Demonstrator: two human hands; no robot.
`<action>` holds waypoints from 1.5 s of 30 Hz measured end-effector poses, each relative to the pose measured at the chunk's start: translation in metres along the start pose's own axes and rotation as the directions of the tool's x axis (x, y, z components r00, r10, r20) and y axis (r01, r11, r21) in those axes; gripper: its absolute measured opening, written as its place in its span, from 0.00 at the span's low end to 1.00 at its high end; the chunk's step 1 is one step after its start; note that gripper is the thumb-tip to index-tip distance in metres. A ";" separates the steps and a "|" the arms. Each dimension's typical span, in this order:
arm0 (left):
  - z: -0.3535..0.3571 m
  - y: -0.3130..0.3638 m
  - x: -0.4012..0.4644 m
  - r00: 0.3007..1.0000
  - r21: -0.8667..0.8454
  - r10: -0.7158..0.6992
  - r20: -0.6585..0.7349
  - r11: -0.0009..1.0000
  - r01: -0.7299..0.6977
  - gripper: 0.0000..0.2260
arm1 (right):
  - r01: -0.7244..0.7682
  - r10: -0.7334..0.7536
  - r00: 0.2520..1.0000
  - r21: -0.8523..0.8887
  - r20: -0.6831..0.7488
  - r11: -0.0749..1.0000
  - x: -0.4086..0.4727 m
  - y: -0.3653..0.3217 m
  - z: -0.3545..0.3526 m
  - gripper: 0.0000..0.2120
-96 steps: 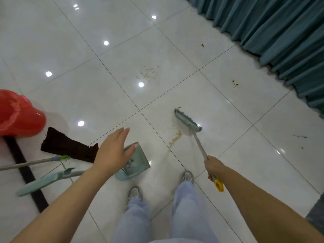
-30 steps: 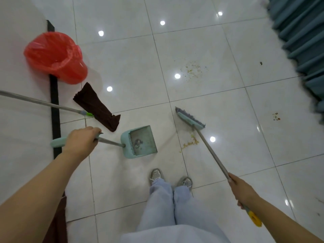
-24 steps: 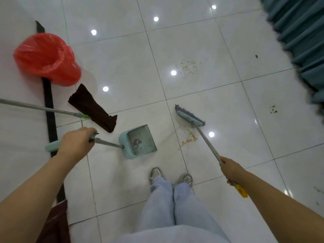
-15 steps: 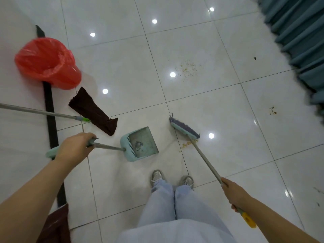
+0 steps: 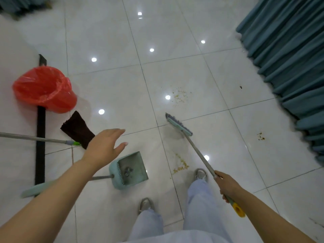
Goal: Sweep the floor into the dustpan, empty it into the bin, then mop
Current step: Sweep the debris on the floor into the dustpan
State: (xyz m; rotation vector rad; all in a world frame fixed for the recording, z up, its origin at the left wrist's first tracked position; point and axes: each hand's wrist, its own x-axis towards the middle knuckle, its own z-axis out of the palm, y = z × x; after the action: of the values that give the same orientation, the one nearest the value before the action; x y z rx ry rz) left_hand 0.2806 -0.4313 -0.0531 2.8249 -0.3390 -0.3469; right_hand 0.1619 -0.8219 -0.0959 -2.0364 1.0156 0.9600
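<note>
Floor (image 5: 108, 88) of glossy white tile, seen from a head camera looking down past two bare arms and pale trousers. The right hand (image 5: 227, 185) is wrapped around the broom (image 5: 196, 151) near the yellow end of its handle, and the shaft slants up and left to the green head, which rests on the tile beyond a small heap of crumbs (image 5: 180, 166). That placing suggests the head is set behind the heap so it can be drawn toward the dustpan (image 5: 129, 170). The left hand (image 5: 105, 146) hovers above the floor, fingers straight and spread, holding nothing; it is over the dustpan's handle but not touching it. The dustpan lies flat just left of the heap, mouth facing up and right toward the broom head, with some dark debris already inside, so it looks ready to receive the sweep.

At left stands the bin (image 5: 43, 88), lined with a red bag, close enough to tip the pan into. The mop (image 5: 52, 140) lies on the floor beside it, its dark cloth spread flat, seemingly waiting for the last step.

More crumbs (image 5: 179, 96) and a few specks farther right remain unswept. The mop's pole runs out of frame at the left. A forearm covers part of the dustpan's handle. What the debris is cannot be made out. A teal curtain (image 5: 289, 55) fills the right edge.
</note>
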 end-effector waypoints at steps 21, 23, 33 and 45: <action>0.084 0.260 0.271 0.967 -0.020 -0.255 0.015 0.967 0.255 0.24 | 0.116 -0.107 0.993 -0.197 0.052 0.973 0.330 -0.185 -0.290 0.18; 0.082 0.271 0.282 0.957 -0.035 -0.289 0.018 0.957 0.289 0.25 | 0.111 -0.092 0.992 -0.240 0.090 0.964 0.341 -0.192 -0.297 0.18; 0.075 0.314 0.280 0.957 -0.127 -0.283 -0.062 0.953 0.274 0.24 | 0.145 -0.068 0.976 -0.387 0.206 0.911 0.287 -0.108 -0.302 0.16; 0.142 0.417 0.205 0.908 -0.486 -0.318 0.274 0.768 0.416 0.25 | 0.223 -0.195 0.963 -0.143 0.187 0.964 0.242 -0.067 -0.283 0.13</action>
State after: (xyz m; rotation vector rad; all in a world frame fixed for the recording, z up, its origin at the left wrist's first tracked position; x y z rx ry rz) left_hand 0.3544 -0.9085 -0.1039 2.2830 0.2647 -0.6621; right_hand 0.4116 -1.1038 -0.1359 -2.1015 0.6337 1.1122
